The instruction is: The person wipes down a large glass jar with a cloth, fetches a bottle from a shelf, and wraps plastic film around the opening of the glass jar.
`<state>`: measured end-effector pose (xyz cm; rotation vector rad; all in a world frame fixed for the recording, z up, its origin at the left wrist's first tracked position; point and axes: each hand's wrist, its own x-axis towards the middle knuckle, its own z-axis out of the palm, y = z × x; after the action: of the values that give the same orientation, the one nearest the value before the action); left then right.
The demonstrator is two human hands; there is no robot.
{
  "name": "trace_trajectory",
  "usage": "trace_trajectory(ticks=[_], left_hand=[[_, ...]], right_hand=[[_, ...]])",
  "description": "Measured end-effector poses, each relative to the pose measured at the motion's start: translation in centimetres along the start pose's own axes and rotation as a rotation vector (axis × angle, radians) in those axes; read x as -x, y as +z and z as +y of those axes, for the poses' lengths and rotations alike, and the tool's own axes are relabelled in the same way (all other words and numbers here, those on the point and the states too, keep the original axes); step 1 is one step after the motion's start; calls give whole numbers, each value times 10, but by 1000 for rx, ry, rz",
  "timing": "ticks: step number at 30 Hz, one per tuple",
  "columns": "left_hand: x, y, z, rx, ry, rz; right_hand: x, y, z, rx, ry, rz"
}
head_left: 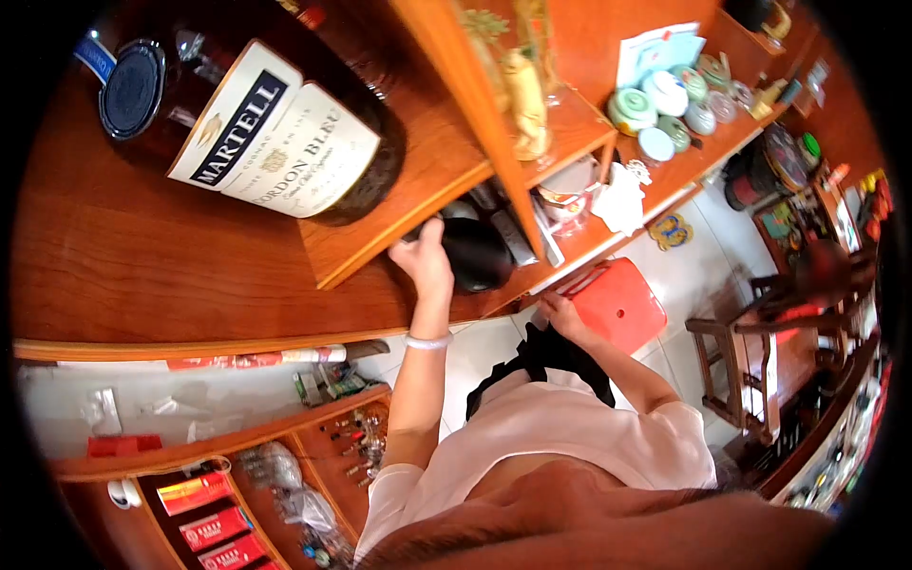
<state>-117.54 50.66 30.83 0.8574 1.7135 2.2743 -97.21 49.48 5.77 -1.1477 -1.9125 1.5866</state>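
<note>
My left hand [425,261], with a pale bangle on its wrist, reaches to the slanting edge of a wooden shelf board [404,223]. Its thumb and a finger are spread apart; the other fingers are hidden. Right beside it sits a shiny black rounded object [478,255], perhaps touching the hand; I cannot tell its kind. My right hand [563,315] is lower, near a red plastic stool [622,302] and the counter edge. Its fingers are curled in, and what they hold, if anything, does not show. Black cloth [549,351] lies just below it.
A large Martell cognac bottle [275,142] stands close on the left. Several lidded jars [655,104] and a golden figurine [525,100] are at the back. Wooden chairs [746,366] stand on the right. Below left is a display case [285,456] with red boxes.
</note>
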Motion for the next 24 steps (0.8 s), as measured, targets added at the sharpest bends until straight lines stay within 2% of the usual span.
trace_trajectory(ticks=[1, 2, 4, 7, 8, 10, 11, 12, 13, 14, 15, 16, 18, 20, 22, 24], left_hand=[[1, 5, 4, 29, 17, 31], [2, 10, 8, 63, 31, 54], [1, 7, 0, 73, 7, 34], [-2, 3, -12, 21, -15, 35], [1, 4, -11, 6, 2, 37], [10, -4, -19, -143, -67, 25], [26, -6, -10, -167, -60, -11], [44, -12, 0, -187, -50, -66], [62, -22, 1, -410, 79, -112], [74, -36, -15, -425, 236, -210], [95, -43, -14, -376, 274, -296], [120, -46, -23, -122, 254, -383], [164, -66, -64, -221, 367, -652], [197, -98, -140, -384, 297, -1074], [232, -121, -180, -201, -408, -1234], [258, -139, -233, -226, -636, -1400]], right_hand=[[12, 6, 33, 58, 135, -66], [27, 7, 49, 54, 149, -19], [60, 3, 70, 421, 49, -157], [109, -2, 88, 355, 256, -114], [126, -5, 96, 352, 284, -51], [162, -5, 127, 229, 477, 150], [184, -2, 158, 90, 562, 306], [213, -7, 159, -22, 635, 424], [245, -6, 166, -148, 769, 551], [280, -4, 173, -288, 899, 679], [318, 2, 187, -332, 978, 733], [358, 10, 202, -284, 1086, 771], [442, 28, 209, -15, 1251, 782], [507, 65, 213, 115, 1279, 1125], [547, 99, 221, -138, 1380, 1196], [567, 124, 204, -275, 1422, 1194]])
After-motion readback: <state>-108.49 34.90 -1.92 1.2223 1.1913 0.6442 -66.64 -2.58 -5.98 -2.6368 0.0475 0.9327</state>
